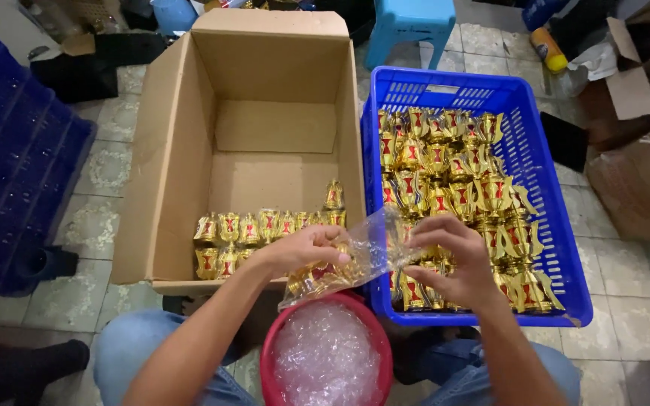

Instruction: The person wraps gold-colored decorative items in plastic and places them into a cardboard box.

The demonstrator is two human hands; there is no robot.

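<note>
Nearest the camera sits a round red tub (268, 353) heaped with clear plastic bags (326, 359), wedged between the person's knees in blue jeans. Just above it both hands meet over one clear bag (374, 248). The left hand (306, 249) has its fingers curled shut around the lower part of the bag, where a gold and red ornament (317, 277) shows through the film. The right hand (453, 259) pinches the upper edge of the same bag between thumb and fingertips, the other fingers loosely bent.

The step in hand looks like bagging a single ornament: the piece sits inside the film and the mouth is being handled. The next move would seem to call for a steady hold with the left hand while the right folds or closes the loose edge, and then a free spot for the piece beside those already wrapped.

Counted: one cardboard box (174, 150), open, with about a dozen ornaments in a row (265, 225) along its near wall, in roughly two layers, and one more standing on top. One blue crate (536, 143) to the right holds several dozen ornaments (453, 173), too crowded to count exactly. One light blue stool (408, 22) stands beyond on the tiled floor (99, 188)
</note>
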